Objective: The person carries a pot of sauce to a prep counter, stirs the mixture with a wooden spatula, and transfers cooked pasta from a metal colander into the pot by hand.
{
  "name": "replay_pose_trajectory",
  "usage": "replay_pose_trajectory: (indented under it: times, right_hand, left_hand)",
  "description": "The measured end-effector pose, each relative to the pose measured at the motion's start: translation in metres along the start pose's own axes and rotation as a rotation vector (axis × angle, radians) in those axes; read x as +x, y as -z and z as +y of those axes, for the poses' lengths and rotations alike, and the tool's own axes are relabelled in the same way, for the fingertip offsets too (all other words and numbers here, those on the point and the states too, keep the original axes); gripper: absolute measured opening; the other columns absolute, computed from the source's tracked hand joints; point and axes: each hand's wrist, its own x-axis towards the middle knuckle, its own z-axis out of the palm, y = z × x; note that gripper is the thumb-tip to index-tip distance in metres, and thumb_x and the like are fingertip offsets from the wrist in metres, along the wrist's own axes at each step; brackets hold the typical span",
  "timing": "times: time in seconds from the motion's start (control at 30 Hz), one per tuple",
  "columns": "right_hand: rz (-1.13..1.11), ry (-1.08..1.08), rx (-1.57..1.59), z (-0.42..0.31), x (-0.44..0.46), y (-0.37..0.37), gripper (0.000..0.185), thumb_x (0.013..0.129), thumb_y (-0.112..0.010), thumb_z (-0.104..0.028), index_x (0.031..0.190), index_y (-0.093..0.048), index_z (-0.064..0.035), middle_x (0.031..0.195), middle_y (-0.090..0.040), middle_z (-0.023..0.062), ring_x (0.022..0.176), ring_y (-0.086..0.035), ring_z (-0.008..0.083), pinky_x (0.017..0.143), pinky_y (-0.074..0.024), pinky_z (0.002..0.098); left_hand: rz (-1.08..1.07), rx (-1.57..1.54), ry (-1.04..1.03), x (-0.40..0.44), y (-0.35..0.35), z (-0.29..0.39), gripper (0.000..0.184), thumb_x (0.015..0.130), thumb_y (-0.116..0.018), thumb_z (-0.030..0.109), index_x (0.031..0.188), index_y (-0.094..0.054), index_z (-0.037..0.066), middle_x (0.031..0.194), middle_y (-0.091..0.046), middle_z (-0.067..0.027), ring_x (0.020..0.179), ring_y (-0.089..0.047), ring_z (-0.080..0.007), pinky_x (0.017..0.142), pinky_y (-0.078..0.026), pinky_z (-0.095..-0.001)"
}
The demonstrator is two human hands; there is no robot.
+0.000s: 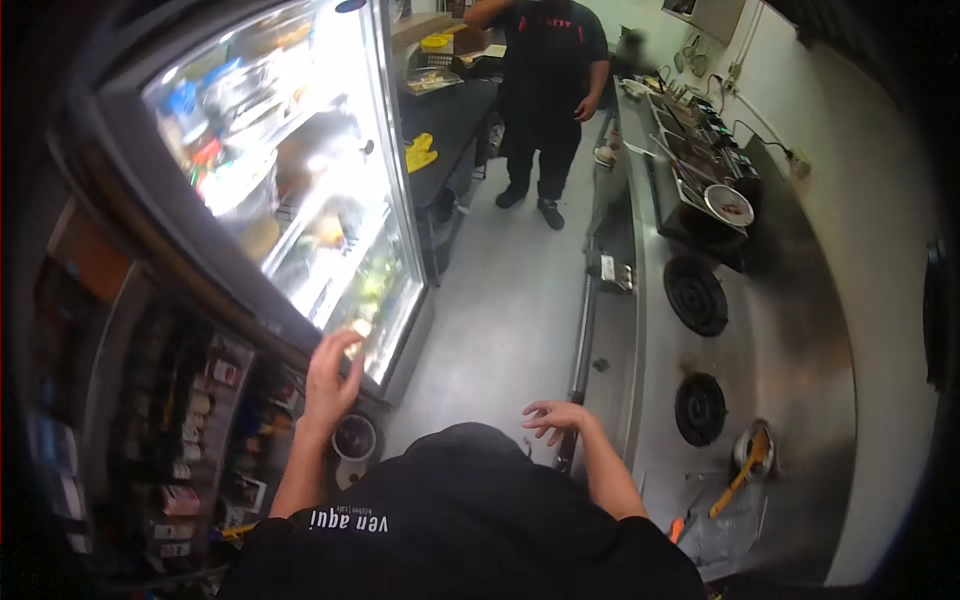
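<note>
My left hand (pixel 328 384) is raised at the lower edge of a lit glass-fronted fridge (pixel 407 290). Its thumb stands apart from the bent fingers, and nothing shows between them; whether the fingertips touch the glass I cannot tell. Shelves of food, blurred by glare, show inside the fridge. Near the front rail (pixel 583 350) of the steel counter, my right hand (pixel 556 418) hangs with fingers stretched out and holds nothing. Farther right, a small pot (pixel 742 446) with a yellow-handled utensil (pixel 730 492) stands beside a black burner (pixel 700 408).
A person in black (pixel 545 90) stands at the far end of the aisle. Along the right-hand counter are another burner (pixel 697 296), a white bowl (pixel 729 205) and dark food wells. Yellow gloves (pixel 421 153) hang over the dark counter. At lower left stand packed shelves (pixel 190 440).
</note>
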Motion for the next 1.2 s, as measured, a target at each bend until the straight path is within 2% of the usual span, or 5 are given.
replay_pose_trajectory:
  times: [0.23,0.7,0.87,0.93,1.2]
  right_hand:
    - [-0.152,-0.036,-0.403,-0.208,0.057,0.207,0.078,0.079,-0.070,-0.047,0.138,-0.038,-0.0053,0.122,-0.053,0.0180,0.094,-0.062,0.0235,0.065,-0.0595,0.0356]
    - [1.101,0.964,-0.453,-0.528,0.131,0.552,0.025,0.092,-0.060,-0.022,0.100,-0.067,0.0008,0.083,-0.066,0.0063,0.083,-0.062,0.0105,0.075,-0.0477,0.0252]
    - [1.262,1.169,-0.063,-0.605,0.087,0.683,0.027,0.092,-0.061,-0.020,0.076,-0.063,0.0015,0.061,-0.058,0.0088,0.057,-0.054,0.0074,0.053,-0.0415,0.0256]
    - [1.540,1.185,-0.451,-0.624,0.098,0.739,0.037,0.090,-0.064,-0.022,0.062,-0.054,0.0000,0.054,-0.050,0.0105,0.047,-0.044,0.0122,0.046,-0.0344,0.0312]
    - [1.212,1.421,-1.003,-0.739,0.265,0.852,0.017,0.083,-0.067,-0.020,0.078,-0.058,-0.0060,0.075,-0.057,0.0097,0.074,-0.057,0.0296,0.064,-0.0456,0.0382]
  left_hand:
    - [-0.260,-0.123,0.232,0.150,-0.084,-0.020,0.020,0.087,-0.065,0.022,0.099,-0.066,0.007,0.076,-0.066,-0.0088,0.060,-0.063,-0.0203,0.058,-0.049,-0.0306]
    - [-0.295,-0.387,0.141,0.474,-0.305,-0.128,0.021,0.087,-0.063,0.026,0.088,-0.068,0.006,0.069,-0.063,-0.0098,0.055,-0.060,-0.0238,0.052,-0.046,-0.0333]
    - [-0.227,-0.408,0.239,0.569,-0.380,-0.180,0.022,0.089,-0.061,0.025,0.093,-0.066,0.004,0.076,-0.065,-0.0120,0.063,-0.061,-0.0262,0.059,-0.047,-0.0349]
    - [-0.069,-0.296,0.272,0.608,-0.410,-0.187,0.022,0.090,-0.059,0.024,0.095,-0.065,0.003,0.076,-0.065,-0.0121,0.067,-0.061,-0.0252,0.060,-0.047,-0.0342]
    - [0.065,-0.327,0.278,0.775,-0.490,-0.166,0.019,0.086,-0.063,0.014,0.100,-0.063,0.002,0.083,-0.065,-0.0093,0.069,-0.062,-0.0204,0.072,-0.047,-0.0345]
